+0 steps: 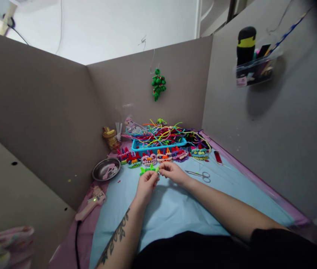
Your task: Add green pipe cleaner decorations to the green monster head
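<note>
A bright green fuzzy pipe-cleaner piece (147,170) with pointed tips is held between the fingers of my left hand (148,183), just above the blue cloth. My right hand (172,172) pinches at the right end of this green piece, its fingertips close to those of the left. Exactly what lies between the right fingertips is too small to make out. Behind the hands stand several finished pipe-cleaner faces, among them a pink one (149,158) and an orange and white one (164,155).
A blue basket (159,146) heaped with pipe cleaners stands at the back. Scissors (200,175) lie right of my hands. On the left are a metal bowl (106,169) and a pink glue gun (90,204) with a cord. Grey panels surround the table; a clear holder (256,71) hangs on the right.
</note>
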Demonstrator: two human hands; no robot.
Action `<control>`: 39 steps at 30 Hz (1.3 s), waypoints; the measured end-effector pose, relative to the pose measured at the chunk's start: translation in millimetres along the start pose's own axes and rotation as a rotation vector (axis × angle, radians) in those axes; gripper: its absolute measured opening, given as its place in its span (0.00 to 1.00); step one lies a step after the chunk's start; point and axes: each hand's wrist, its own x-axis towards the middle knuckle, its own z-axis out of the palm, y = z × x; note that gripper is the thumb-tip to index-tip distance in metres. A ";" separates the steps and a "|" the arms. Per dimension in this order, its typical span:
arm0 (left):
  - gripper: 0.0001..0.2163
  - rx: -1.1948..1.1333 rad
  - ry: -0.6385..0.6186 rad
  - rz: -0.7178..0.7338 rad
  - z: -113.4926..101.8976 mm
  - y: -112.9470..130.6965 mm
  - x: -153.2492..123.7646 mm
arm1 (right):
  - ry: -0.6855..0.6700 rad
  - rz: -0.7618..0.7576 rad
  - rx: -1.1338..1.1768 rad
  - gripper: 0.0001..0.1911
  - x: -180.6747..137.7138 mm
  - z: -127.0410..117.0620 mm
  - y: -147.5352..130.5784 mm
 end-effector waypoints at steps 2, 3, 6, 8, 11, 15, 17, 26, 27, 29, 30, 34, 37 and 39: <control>0.14 -0.031 -0.014 -0.013 0.9 1.7 -0.9 | 0.013 0.000 0.013 0.12 0.6 -0.4 1.4; 0.14 -0.057 -0.030 -0.023 1.5 3.1 -1.7 | 0.019 0.003 0.031 0.12 1.1 -0.5 2.2; 0.13 -0.162 -0.119 -0.091 2.4 9.0 -4.1 | 0.004 0.019 0.145 0.12 2.4 -0.6 4.4; 0.12 -0.236 -0.203 -0.172 1.2 12.9 -5.2 | -0.037 0.021 0.229 0.14 2.6 -0.5 5.4; 0.12 -0.331 -0.309 -0.300 -2.4 17.2 -5.9 | -0.123 0.014 0.295 0.17 1.8 -0.9 6.1; 0.12 -0.362 -0.377 -0.378 -5.3 19.1 -7.0 | -0.192 -0.015 0.278 0.15 0.3 -2.3 5.4; 0.13 -0.329 -0.385 -0.357 -4.1 18.8 -7.9 | -0.194 -0.030 0.238 0.14 0.0 -2.9 4.5; 0.16 0.036 -0.101 0.000 3.0 5.2 -3.0 | -0.019 -0.017 0.066 0.11 1.0 -1.1 1.8; 0.16 0.042 -0.090 0.011 2.1 3.5 -2.2 | -0.021 -0.012 0.062 0.11 0.9 -0.9 1.4; 0.15 0.018 -0.066 0.018 0.0 1.0 -1.1 | -0.028 -0.004 0.065 0.12 0.8 -0.8 1.2; 0.15 -0.002 -0.056 0.015 -0.7 0.4 -0.9 | -0.030 0.002 0.072 0.12 0.8 -0.8 1.5; 0.13 -0.103 -0.073 -0.040 -0.2 3.5 -2.1 | -0.036 0.004 0.133 0.12 1.2 -0.6 4.3; 0.12 -0.205 -0.149 -0.138 1.4 10.1 -4.3 | -0.065 -0.034 0.217 0.13 1.3 0.6 5.8; 0.11 -0.264 -0.207 -0.217 1.3 14.3 -5.7 | -0.086 -0.050 0.259 0.15 1.2 1.5 6.0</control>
